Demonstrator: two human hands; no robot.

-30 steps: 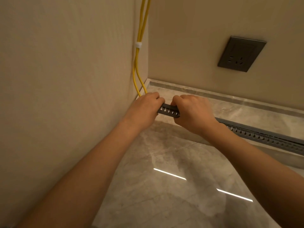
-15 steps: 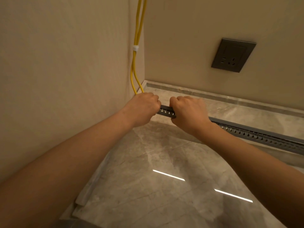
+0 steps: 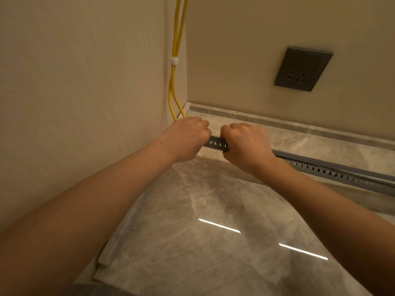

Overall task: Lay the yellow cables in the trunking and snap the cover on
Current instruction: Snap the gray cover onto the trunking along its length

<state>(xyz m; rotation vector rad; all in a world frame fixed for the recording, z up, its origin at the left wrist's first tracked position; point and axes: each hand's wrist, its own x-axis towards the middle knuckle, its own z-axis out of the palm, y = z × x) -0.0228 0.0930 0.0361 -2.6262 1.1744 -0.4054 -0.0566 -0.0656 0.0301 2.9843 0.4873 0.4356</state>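
Observation:
Two yellow cables [image 3: 173, 86] run down the wall corner, held together by a white clip [image 3: 174, 60], and vanish behind my left hand. A grey slotted trunking [image 3: 333, 170] lies along the edge of a stone ledge, running off to the right. My left hand [image 3: 186, 137] is closed over the trunking's left end near the corner. My right hand [image 3: 245, 144] is clenched on the trunking right beside it, with a short slotted stretch [image 3: 215, 143] showing between the two fists. Whether the cables lie inside the trunking is hidden.
A dark wall socket [image 3: 303, 69] sits on the far wall above the ledge. The beige left wall [image 3: 85, 92] stands close to my left arm. Below the ledge spreads a glossy grey marble surface [image 3: 203, 242] with light reflections.
Both hands stay clenched on the left end of the trunking. The view has shifted a little; the hands look slightly closer together than a second ago.

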